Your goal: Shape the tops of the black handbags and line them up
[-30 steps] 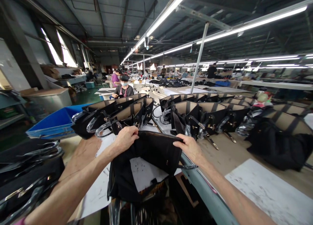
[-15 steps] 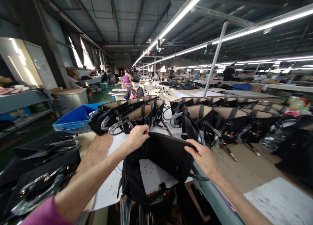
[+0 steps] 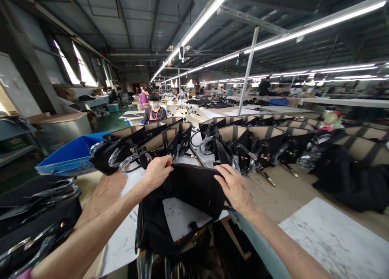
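I hold a black handbag [image 3: 185, 190] open at the table's near edge, its mouth facing me. My left hand [image 3: 156, 170] pinches the bag's top rim on the left. The bag's right rim sits under my right hand [image 3: 234, 186], fingers curled over it. Inside the bag a white sheet with dark marks [image 3: 180, 214] shows. Rows of black handbags with tan linings [image 3: 246, 143] stand just behind it.
More black bags [image 3: 142, 143] stand to the left, and a pile of bags with wrapped handles [image 3: 33, 214] lies at the near left. A blue bin [image 3: 71, 153] sits beyond. A seated masked person [image 3: 154, 111] works farther back. White paper [image 3: 331, 234] covers the right of the table.
The view swung right and back again. My right hand slid inward along the rim, bringing the bag's mouth a little narrower. My left hand keeps its grip.
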`<state>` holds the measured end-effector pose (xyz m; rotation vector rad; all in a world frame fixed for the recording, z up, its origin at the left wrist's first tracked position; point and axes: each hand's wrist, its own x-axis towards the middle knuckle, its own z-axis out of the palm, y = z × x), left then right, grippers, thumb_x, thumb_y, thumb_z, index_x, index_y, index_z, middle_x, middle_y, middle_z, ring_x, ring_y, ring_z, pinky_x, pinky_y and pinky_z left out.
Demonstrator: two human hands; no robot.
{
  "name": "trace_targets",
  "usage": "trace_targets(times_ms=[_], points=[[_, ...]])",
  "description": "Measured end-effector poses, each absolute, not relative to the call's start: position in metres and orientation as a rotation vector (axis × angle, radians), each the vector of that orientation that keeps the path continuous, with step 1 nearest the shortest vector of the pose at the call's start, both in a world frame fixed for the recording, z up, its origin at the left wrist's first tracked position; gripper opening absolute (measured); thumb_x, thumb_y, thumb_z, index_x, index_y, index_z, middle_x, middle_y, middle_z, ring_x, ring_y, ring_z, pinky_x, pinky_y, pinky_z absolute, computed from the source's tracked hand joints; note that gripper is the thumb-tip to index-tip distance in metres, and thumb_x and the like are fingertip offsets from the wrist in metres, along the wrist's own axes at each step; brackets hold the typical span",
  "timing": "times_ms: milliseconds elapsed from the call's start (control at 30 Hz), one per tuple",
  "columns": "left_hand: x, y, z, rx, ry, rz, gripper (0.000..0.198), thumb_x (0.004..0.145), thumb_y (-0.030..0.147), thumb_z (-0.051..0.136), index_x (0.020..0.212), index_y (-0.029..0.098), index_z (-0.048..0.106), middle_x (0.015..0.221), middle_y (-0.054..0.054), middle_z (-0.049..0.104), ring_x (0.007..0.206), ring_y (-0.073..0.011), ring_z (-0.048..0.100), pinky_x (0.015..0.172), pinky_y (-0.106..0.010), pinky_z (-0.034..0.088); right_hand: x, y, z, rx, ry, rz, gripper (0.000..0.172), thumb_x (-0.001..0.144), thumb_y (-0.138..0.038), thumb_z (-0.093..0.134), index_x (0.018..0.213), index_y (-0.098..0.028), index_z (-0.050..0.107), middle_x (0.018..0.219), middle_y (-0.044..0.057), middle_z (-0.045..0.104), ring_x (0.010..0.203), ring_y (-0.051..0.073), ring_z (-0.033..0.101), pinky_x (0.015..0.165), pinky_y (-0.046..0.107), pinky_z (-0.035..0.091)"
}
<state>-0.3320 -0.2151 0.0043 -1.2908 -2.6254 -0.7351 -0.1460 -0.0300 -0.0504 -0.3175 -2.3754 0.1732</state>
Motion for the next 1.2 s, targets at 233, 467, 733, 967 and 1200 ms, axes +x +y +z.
trace_targets(times_ms=[233, 467, 733, 967, 1200], points=[[-0.332, -0.214, 0.003, -1.279, -2.603, -0.736, 0.016, 0.066, 0.018, 0.051, 0.056, 0.018, 0.038, 0.054, 0.005, 0.043, 0.056, -0.0102, 0.041, 0.053, -0.022, 0.025, -0.15, -0.036, -0.041, -0.294, -2.432, -0.15, 0.024, 0.087, -0.027, 0.042, 0.105, -0.017, 0.055, 0.093, 0.007, 0.058, 0.089, 0.019, 0.05, 0.08, 0.032, 0.037], [-0.331, -0.215, 0.004, -1.283, -2.591, -0.734, 0.016, 0.064, 0.016, 0.052, 0.056, 0.018, 0.038, 0.054, 0.005, 0.043, 0.056, -0.0097, 0.042, 0.053, -0.022, 0.026, -0.164, -0.045, -0.03, -0.3, -2.467, -0.249, 0.02, 0.086, -0.031, 0.044, 0.088, -0.018, 0.06, 0.081, 0.004, 0.059, 0.08, 0.018, 0.05, 0.072, 0.031, 0.032], [-0.332, -0.216, 0.003, -1.266, -2.594, -0.773, 0.017, 0.064, 0.017, 0.054, 0.055, 0.018, 0.039, 0.053, 0.006, 0.042, 0.055, -0.0095, 0.041, 0.052, -0.021, 0.025, -0.193, -0.061, -0.026, -0.255, -2.498, -0.189, 0.019, 0.087, -0.03, 0.045, 0.078, -0.02, 0.059, 0.072, 0.001, 0.063, 0.071, 0.015, 0.054, 0.066, 0.029, 0.028], [-0.333, -0.216, 0.001, -1.267, -2.583, -0.805, 0.016, 0.063, 0.018, 0.056, 0.055, 0.018, 0.042, 0.053, 0.006, 0.044, 0.055, -0.0095, 0.041, 0.052, -0.022, 0.025, -0.223, -0.079, -0.024, -0.232, -2.522, -0.194, 0.018, 0.085, -0.027, 0.047, 0.074, -0.019, 0.058, 0.072, 0.002, 0.064, 0.074, 0.017, 0.057, 0.066, 0.028, 0.029], [-0.333, -0.216, 0.0, -1.255, -2.555, -0.816, 0.013, 0.062, 0.015, 0.054, 0.056, 0.018, 0.043, 0.052, 0.006, 0.043, 0.054, -0.0093, 0.041, 0.051, -0.021, 0.025, -0.24, -0.094, -0.017, -0.231, -2.605, -0.156, 0.019, 0.087, -0.024, 0.042, 0.077, -0.019, 0.058, 0.077, 0.004, 0.065, 0.077, 0.018, 0.058, 0.066, 0.028, 0.033]])
